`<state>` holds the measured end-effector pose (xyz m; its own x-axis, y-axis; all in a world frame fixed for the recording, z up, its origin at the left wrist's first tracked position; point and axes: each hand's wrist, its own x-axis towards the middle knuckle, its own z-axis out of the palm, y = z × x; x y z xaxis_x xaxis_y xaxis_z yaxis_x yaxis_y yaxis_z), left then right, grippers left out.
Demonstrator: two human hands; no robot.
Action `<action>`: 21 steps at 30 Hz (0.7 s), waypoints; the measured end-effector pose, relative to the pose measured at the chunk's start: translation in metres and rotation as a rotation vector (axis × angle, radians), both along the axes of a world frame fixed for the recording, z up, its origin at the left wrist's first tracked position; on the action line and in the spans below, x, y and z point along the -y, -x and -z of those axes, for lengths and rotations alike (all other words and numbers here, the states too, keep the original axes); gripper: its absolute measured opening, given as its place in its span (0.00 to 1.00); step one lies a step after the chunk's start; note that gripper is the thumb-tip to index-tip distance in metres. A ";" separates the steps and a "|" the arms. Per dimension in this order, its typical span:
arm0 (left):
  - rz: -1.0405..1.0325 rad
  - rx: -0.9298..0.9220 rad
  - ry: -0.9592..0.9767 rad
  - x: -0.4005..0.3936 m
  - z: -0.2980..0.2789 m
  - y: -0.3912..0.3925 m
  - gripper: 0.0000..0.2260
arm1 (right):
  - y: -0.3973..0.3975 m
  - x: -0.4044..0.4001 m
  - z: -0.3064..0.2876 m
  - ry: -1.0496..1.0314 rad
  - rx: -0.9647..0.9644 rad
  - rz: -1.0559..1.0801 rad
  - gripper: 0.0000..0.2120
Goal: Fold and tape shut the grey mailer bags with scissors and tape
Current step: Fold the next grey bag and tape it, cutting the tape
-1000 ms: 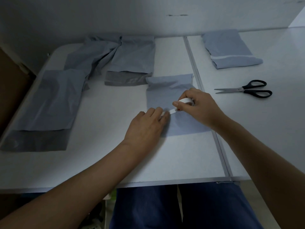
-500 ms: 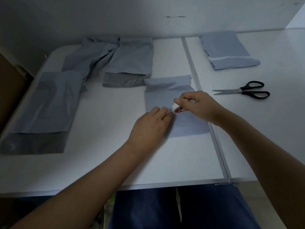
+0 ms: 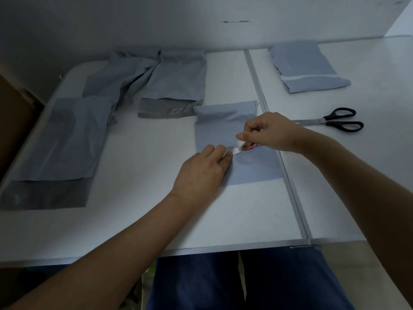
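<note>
Right hand (image 3: 271, 133) is curled around the tape roll (image 3: 248, 147), holding it just above the folded grey mailer bag (image 3: 223, 128) in the middle of the bench (image 3: 134, 220). Left hand (image 3: 202, 173) lies flat, fingers straight, pressing the free end of the tape strip (image 3: 233, 151) down onto the bag's lower left part. So the strip runs short and taut between the two hands, left fingertips to roll, slanting up to the right across the bag.

Here's what matters: the bag's long axis runs away from the person, toward the wall, and the tape has to cross it sideways. The roll sits right of the anchor point, so the pull looks set to go rightward, toward the bench seam. The right hand is the one placed for that.

And the scissors (image 3: 330, 120)? Lying on the right bench section, handles pointing right, blades aimed left toward the right hand's knuckles, near that hand and well apart from the left one. That favours a right-hand reach for the cut, though it is busy with the roll.

One taped bag (image 3: 308, 72) rests at far right; unfolded bags (image 3: 67, 139) wait at left.
</note>
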<state>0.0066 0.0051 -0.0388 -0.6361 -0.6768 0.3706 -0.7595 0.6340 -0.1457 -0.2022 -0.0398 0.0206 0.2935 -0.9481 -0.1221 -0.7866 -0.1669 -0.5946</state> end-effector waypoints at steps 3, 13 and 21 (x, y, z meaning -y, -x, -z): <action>-0.001 0.007 0.001 0.000 0.001 0.000 0.13 | 0.003 0.001 -0.003 0.008 -0.075 -0.001 0.16; -0.002 0.004 -0.007 -0.001 0.001 -0.001 0.17 | 0.007 -0.001 -0.009 0.017 -0.183 0.007 0.15; 0.010 -0.012 -0.017 0.001 0.001 0.000 0.18 | 0.007 0.002 -0.008 0.059 -0.356 0.015 0.15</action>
